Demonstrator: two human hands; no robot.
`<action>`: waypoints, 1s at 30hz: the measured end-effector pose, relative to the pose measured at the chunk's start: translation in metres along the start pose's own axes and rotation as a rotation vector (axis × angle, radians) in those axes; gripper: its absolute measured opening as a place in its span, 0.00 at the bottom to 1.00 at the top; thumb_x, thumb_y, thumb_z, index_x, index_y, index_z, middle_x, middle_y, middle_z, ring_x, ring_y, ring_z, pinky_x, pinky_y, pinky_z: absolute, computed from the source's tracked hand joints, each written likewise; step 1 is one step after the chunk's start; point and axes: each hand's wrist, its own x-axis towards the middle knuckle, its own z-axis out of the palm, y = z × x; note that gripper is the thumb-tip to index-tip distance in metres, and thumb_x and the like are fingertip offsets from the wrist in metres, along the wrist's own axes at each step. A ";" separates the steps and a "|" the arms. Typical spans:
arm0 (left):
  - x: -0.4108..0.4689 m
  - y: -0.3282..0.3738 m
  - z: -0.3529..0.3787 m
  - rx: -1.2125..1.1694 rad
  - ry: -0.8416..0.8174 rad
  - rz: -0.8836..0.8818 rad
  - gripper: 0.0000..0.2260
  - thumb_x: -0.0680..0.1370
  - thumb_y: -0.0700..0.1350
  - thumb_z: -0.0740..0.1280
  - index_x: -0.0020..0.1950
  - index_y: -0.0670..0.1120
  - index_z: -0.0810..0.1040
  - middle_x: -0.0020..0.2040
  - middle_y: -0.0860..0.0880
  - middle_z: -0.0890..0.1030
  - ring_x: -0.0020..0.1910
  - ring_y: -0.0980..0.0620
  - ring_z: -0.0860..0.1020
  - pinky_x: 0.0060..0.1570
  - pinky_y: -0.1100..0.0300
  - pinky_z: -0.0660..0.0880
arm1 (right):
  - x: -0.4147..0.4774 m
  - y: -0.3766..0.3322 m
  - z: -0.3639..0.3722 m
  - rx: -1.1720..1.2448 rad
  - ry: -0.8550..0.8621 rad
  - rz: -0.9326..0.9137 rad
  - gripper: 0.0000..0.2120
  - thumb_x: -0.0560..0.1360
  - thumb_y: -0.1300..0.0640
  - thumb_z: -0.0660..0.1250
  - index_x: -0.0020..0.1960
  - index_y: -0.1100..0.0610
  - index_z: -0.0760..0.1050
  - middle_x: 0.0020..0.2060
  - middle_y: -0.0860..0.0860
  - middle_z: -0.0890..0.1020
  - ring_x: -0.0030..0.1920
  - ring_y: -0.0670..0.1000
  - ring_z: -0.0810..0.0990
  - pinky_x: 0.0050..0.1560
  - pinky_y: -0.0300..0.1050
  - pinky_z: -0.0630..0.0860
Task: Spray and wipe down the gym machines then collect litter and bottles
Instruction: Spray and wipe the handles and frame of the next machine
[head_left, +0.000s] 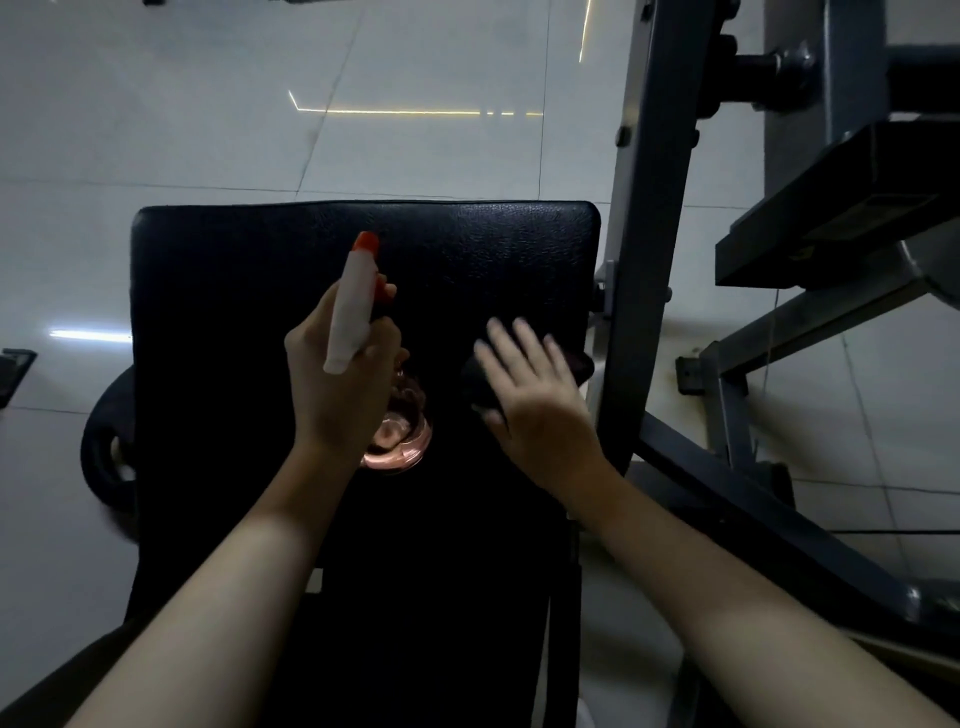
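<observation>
- The left hand (343, 384) grips a spray bottle (353, 306) with a white trigger head, a red nozzle and a clear body of pinkish liquid. The fingers are curled round its neck, and one seems to lie on the red trigger.
- The nozzle points away from the person and slightly down over the pad (467, 249), a wide black cushion with a leather-look grain that belongs to the gym machine. Held like that, a squeeze would probably send mist onto the far half of the cushion, which is not yet covered by the cloth.
- The right hand (535, 400) lies flat on a small, crumpled dark cloth (478, 384), fingers (524, 343) straight and spread, pressing rather than clutching. A flat palm spreads pressure across the rag, which suits wiping.
- The cloth sits on the right part of the pad, just beside the bottle and near the cushion's right edge. The fingertips look smeared, which suggests the hand is in mid-stroke.
- Keeping bottle and rag side by side lets one hand wet the surface while the other rubs, with no need to put either down.
- A grey-blue painted steel frame (654, 208) rises right of the pad, and a black round weight plate (104, 447) shows at its left side above the pale glossy tiled floor (208, 130).
- My reading is that the job is at the spray-and-wipe stage on this machine. No litter or bottles for collecting are in view.
</observation>
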 end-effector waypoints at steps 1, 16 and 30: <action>0.000 -0.001 -0.001 0.011 -0.005 0.021 0.13 0.69 0.40 0.63 0.49 0.50 0.80 0.43 0.59 0.83 0.38 0.47 0.82 0.38 0.54 0.80 | -0.011 0.006 0.001 -0.022 -0.031 -0.102 0.28 0.72 0.47 0.54 0.68 0.57 0.71 0.70 0.55 0.69 0.70 0.57 0.68 0.68 0.56 0.64; -0.004 0.000 -0.002 0.038 -0.024 0.068 0.12 0.71 0.40 0.62 0.47 0.54 0.79 0.42 0.59 0.82 0.38 0.41 0.82 0.38 0.55 0.78 | -0.025 -0.009 0.014 -0.004 0.089 -0.126 0.25 0.74 0.46 0.57 0.68 0.54 0.71 0.70 0.53 0.70 0.70 0.56 0.67 0.69 0.55 0.61; -0.003 0.001 0.001 0.025 -0.003 0.057 0.12 0.70 0.38 0.62 0.47 0.51 0.79 0.43 0.56 0.81 0.37 0.50 0.81 0.38 0.51 0.80 | -0.072 -0.027 0.038 0.304 0.236 0.274 0.24 0.81 0.46 0.50 0.72 0.57 0.62 0.73 0.58 0.62 0.74 0.60 0.57 0.71 0.58 0.60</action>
